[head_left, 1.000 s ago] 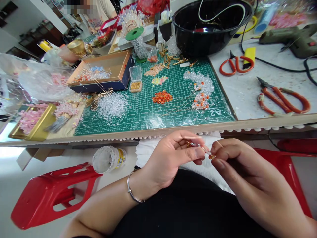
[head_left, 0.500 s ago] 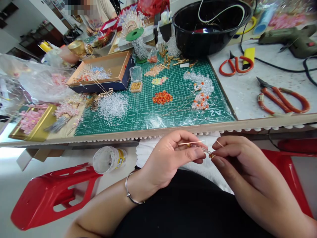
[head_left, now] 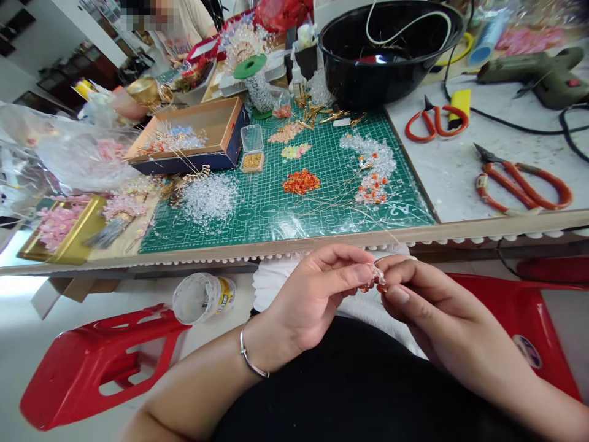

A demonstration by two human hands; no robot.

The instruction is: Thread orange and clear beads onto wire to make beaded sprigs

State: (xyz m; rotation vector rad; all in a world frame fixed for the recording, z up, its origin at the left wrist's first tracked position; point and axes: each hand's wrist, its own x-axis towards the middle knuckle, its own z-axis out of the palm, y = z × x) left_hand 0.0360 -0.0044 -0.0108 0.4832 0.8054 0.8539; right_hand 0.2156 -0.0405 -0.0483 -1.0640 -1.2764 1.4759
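Note:
My left hand (head_left: 317,291) pinches a small beaded piece (head_left: 375,276) of clear and orange beads between thumb and fingers. From the other side my right hand (head_left: 427,301) closes its thumb and fingertips on the same piece, so the hands almost meet just off the table's front edge. A thin wire sticks up above the fingers. On the green cutting mat (head_left: 257,227) beyond lie an orange bead pile (head_left: 301,182), a clear bead pile (head_left: 210,199) and a clear-and-orange beaded cluster (head_left: 372,175) with long wires.
Red-handled pliers (head_left: 524,181) and smaller red-handled cutters (head_left: 435,120) lie at right, near a glue gun (head_left: 538,73). A black basin (head_left: 386,73) stands behind. An open box (head_left: 188,135) is at left. Below are a red stool (head_left: 92,362) and a white tub (head_left: 196,298). A person sits far left.
My hands have come closer together around the beaded piece, my right hand shifting left. The piece has turned, showing more orange and clear beads, and the wire now points up toward the table edge.

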